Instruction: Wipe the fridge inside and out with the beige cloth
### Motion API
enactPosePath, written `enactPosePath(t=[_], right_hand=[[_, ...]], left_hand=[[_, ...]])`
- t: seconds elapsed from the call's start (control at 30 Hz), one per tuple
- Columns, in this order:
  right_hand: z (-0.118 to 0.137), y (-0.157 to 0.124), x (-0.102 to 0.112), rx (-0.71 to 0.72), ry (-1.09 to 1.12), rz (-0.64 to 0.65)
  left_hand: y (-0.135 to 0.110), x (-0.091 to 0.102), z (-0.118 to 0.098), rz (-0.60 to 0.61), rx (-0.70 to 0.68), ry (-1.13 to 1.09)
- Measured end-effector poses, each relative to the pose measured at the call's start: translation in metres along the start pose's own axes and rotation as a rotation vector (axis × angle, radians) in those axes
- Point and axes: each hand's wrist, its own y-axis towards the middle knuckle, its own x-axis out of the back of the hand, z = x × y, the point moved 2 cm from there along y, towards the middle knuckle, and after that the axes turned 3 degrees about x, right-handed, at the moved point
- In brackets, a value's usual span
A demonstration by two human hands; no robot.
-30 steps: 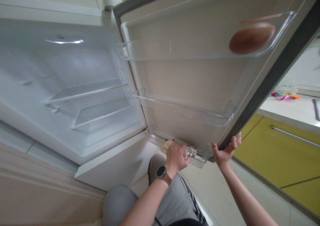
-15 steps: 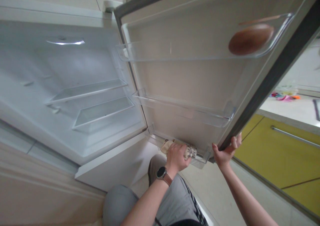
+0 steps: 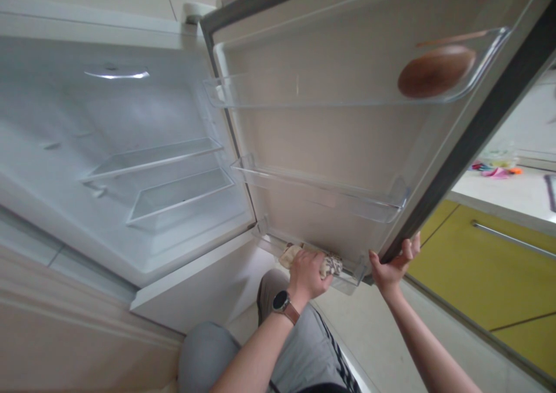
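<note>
My left hand (image 3: 306, 271), with a watch on its wrist, is closed on a patterned cloth (image 3: 332, 263) pressed into the lowest clear bin (image 3: 353, 274) of the open fridge door (image 3: 347, 144). My right hand (image 3: 393, 264) grips the lower outer edge of that door, fingers curled round it. The door has two more clear bins above; the top bin (image 3: 269, 89) holds a brown oval object (image 3: 435, 72).
The fridge interior (image 3: 108, 150) on the left is white with two glass shelves (image 3: 174, 193). My grey-trousered knees (image 3: 208, 352) are below. Yellow cabinets (image 3: 490, 271) with a metal handle and a white counter (image 3: 512, 187) with small colourful items lie to the right.
Almost nothing has changed; the view has shifted very slightly while both hands stay where they were.
</note>
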Motion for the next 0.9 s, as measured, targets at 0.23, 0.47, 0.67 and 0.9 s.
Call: enactPosePath(t=[0.23, 0.47, 0.67, 0.9], right_hand=[[-0.0057, -0.0035, -0.0006, -0.05, 0.005, 0.002], [-0.0032, -0.0021, -0.0005, -0.015, 0.033, -0.02], [-0.0012, -0.0011, -0.0001, 0.01, 0.009, -0.016], [-0.0017, -0.0012, 0.0, -0.01, 0.015, -0.013]], left_hand=[[-0.001, -0.0007, 0.0006, 0.007, 0.013, 0.002], [-0.0005, 0.0014, -0.0001, 0.015, 0.011, 0.005], [-0.0004, 0.0016, -0.0001, 0.021, 0.012, 0.009], [-0.0007, 0.0002, 0.0001, 0.02, 0.011, 0.014]])
